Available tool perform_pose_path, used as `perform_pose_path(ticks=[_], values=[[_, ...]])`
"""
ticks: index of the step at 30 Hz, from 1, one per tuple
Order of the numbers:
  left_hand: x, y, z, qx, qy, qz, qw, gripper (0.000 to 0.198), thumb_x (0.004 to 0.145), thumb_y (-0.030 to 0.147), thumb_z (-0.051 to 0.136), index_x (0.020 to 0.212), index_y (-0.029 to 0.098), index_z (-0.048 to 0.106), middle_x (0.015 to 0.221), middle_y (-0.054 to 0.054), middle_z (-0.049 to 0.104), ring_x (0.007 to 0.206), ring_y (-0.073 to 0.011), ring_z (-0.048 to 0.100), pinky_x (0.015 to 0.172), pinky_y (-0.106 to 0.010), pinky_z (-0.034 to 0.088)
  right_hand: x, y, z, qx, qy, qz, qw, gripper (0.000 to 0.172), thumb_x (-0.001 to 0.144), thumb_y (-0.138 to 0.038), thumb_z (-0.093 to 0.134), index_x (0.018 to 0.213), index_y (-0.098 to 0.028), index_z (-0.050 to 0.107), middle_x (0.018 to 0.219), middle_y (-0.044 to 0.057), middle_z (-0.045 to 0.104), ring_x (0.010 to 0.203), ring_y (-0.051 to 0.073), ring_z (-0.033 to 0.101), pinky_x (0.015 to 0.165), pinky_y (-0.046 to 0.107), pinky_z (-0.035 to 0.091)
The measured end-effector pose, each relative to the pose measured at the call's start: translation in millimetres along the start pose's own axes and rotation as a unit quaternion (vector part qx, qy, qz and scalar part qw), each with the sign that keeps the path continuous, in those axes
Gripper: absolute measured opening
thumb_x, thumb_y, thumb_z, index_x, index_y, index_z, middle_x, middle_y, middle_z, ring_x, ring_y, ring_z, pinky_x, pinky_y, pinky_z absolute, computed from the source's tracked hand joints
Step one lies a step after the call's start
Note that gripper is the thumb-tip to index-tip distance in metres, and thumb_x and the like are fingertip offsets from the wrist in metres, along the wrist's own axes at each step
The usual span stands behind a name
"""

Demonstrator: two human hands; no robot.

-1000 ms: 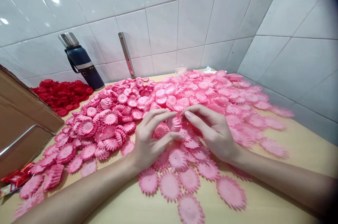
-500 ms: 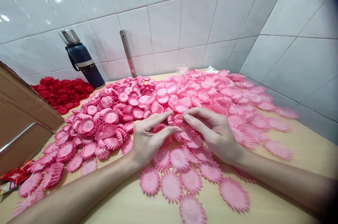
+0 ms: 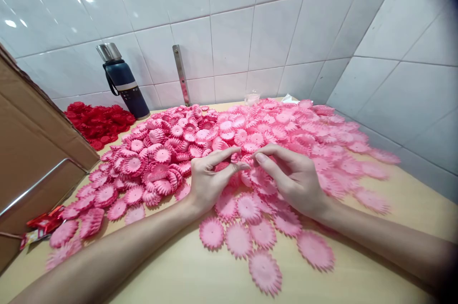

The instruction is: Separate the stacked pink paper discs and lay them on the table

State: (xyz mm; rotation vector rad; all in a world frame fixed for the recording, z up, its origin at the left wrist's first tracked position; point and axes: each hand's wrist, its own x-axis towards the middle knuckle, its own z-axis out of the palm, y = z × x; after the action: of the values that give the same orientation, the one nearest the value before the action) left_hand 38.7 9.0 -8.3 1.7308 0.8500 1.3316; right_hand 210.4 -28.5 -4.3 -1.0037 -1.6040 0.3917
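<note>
Both hands rest on a wide heap of pink fabric flower petals spread over a pale wooden table. My left hand pinches thumb against forefinger on a pink petal piece at the heap's middle. My right hand meets it from the right, its fingertips closed on the same piece. Flat single petals lie in front of my wrists. Darker, cupped pink petals are piled to the left of my left hand.
A pile of red petals lies at the back left beside a dark blue flask. A cardboard box stands at the left edge, with red wrappers below it. White tiled walls close the back and right.
The view has shifted a little to the left and up. Both hands stay together at the heap's middle, the left thumb and forefinger closing tighter on the petal piece.
</note>
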Motion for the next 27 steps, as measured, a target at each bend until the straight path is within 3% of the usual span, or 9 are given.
perform_pose_path(ticks=[5,8,11,16,21,24,27], values=[[6.4,-8.0,1.1,-0.064,0.076,0.043,0.994,0.040,0.074,0.024,0.078,0.113,0.019,0.067,0.105,-0.007,0.074,0.093,-0.0186,0.071,0.088,-0.035,0.061,14.9,-17.9,5.4,-0.055,-0.025,-0.071,0.996,0.010,0.092,-0.021,0.055,0.091,-0.023,0.065,0.078,0.002,0.068,0.069,0.017,0.063,0.062,0.034,0.053],[9.6,-9.6,2.2,-0.105,0.089,0.049,0.989,0.040,0.078,0.020,0.075,0.116,0.022,0.063,0.119,-0.007,0.068,0.095,-0.0156,0.070,0.088,-0.032,0.061,40.1,-30.9,4.0,-0.123,-0.103,-0.166,0.973,0.015,0.092,-0.018,0.054,0.093,-0.024,0.068,0.083,0.003,0.072,0.070,0.017,0.065,0.063,0.033,0.053],[10.8,-10.8,3.4,-0.175,0.075,0.039,0.981,0.038,0.076,0.015,0.075,0.113,0.022,0.066,0.112,-0.004,0.071,0.089,-0.0142,0.071,0.086,-0.031,0.062,69.7,-40.1,-0.2,-0.194,-0.196,-0.230,0.933,0.021,0.093,-0.020,0.051,0.090,-0.024,0.071,0.077,0.002,0.072,0.066,0.017,0.064,0.060,0.031,0.049],[10.1,-11.9,5.2,-0.236,0.070,-0.019,0.969,0.039,0.074,0.022,0.077,0.113,0.022,0.071,0.102,-0.004,0.074,0.086,-0.0164,0.072,0.088,-0.035,0.061,96.7,-44.0,-8.9,-0.254,-0.276,-0.180,0.909,0.021,0.091,-0.024,0.052,0.083,-0.020,0.071,0.074,0.003,0.070,0.063,0.015,0.058,0.058,0.029,0.043],[9.4,-9.2,5.8,-0.186,0.075,-0.021,0.980,0.049,0.070,0.021,0.081,0.117,0.026,0.070,0.097,-0.002,0.069,0.084,-0.0144,0.069,0.085,-0.033,0.061,100.9,-40.0,-18.2,-0.238,-0.349,-0.065,0.904,0.029,0.093,-0.034,0.051,0.078,-0.018,0.070,0.062,0.000,0.064,0.052,0.012,0.050,0.049,0.027,0.037],[9.6,-8.2,5.5,-0.171,0.071,0.012,0.983,0.042,0.067,0.019,0.082,0.108,0.025,0.074,0.100,-0.002,0.064,0.088,-0.0145,0.067,0.080,-0.028,0.062,103.5,-37.7,-20.1,-0.175,-0.413,-0.012,0.894,0.029,0.090,-0.042,0.056,0.082,-0.019,0.073,0.069,0.001,0.068,0.059,0.013,0.057,0.050,0.027,0.039],[10.6,-8.5,4.9,-0.152,0.071,0.014,0.986,0.040,0.067,0.019,0.083,0.106,0.024,0.074,0.100,-0.003,0.062,0.087,-0.0136,0.067,0.079,-0.025,0.062,106.2,-35.8,-19.4,-0.140,-0.427,-0.012,0.893,0.026,0.088,-0.041,0.060,0.090,-0.020,0.074,0.081,0.003,0.072,0.070,0.016,0.063,0.057,0.027,0.045]])
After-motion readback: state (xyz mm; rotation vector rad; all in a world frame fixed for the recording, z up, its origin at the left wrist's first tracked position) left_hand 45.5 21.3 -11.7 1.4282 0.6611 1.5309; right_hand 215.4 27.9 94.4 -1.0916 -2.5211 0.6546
